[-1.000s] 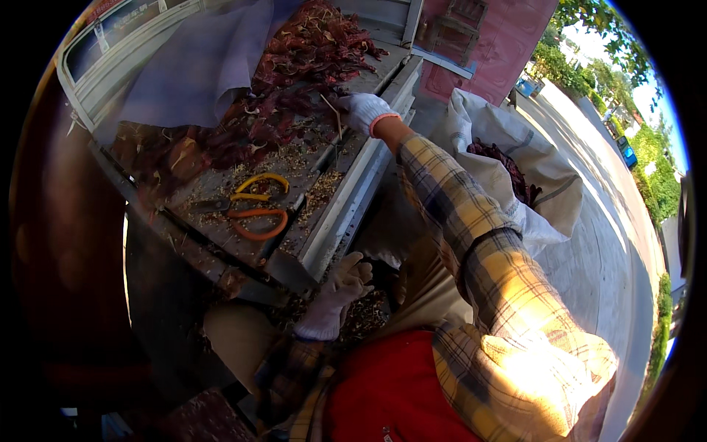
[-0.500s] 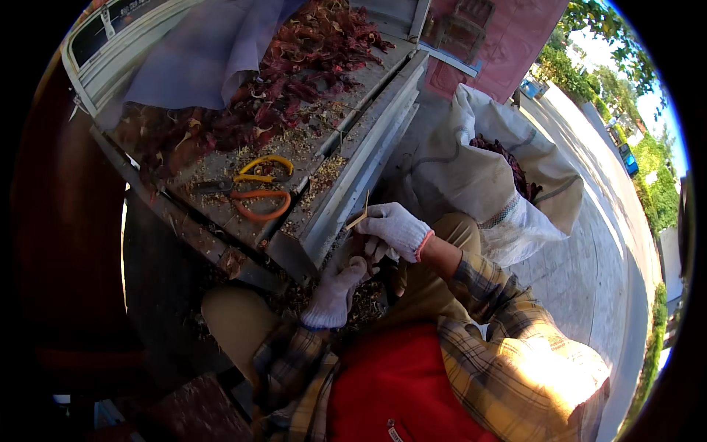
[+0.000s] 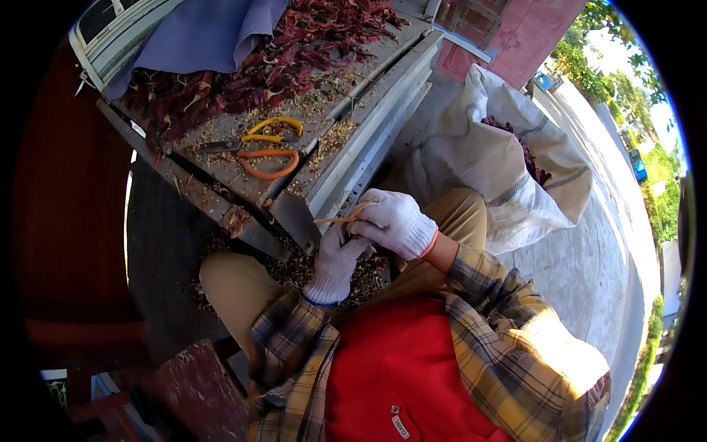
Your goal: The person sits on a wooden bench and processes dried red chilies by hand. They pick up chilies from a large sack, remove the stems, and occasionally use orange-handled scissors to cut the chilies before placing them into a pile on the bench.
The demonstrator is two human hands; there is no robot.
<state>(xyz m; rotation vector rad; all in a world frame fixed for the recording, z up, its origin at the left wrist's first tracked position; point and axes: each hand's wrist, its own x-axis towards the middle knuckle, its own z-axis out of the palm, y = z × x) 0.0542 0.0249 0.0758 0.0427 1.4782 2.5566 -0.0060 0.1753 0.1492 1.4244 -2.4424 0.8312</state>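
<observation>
In front of my red top, my two white-gloved hands meet below the corner of the metal bed. My right hand (image 3: 398,222) is closed, its fingertips pinching thin, straw-coloured stalks (image 3: 337,219) whose ends stick out to the left. Just beneath, my left hand (image 3: 336,263) has its fingers drawn together against the right fingertips; what lies between them is hidden. Scissors (image 3: 254,147) with one yellow and one orange handle lie on the bed beyond my hands. Behind the scissors spreads a heap of dried red chillies (image 3: 294,59).
A purple cloth (image 3: 199,37) covers part of the heap. To the right stands a white woven sack (image 3: 486,162) with dried chillies inside. Pale seeds litter the metal bed (image 3: 361,110), whose edge and corner are close to my hands. Stalk scraps (image 3: 364,283) lie below my hands.
My right hand has turned and come down onto the left fingertips. The stalks, which pointed upward, now point left. The view has shifted slightly.
</observation>
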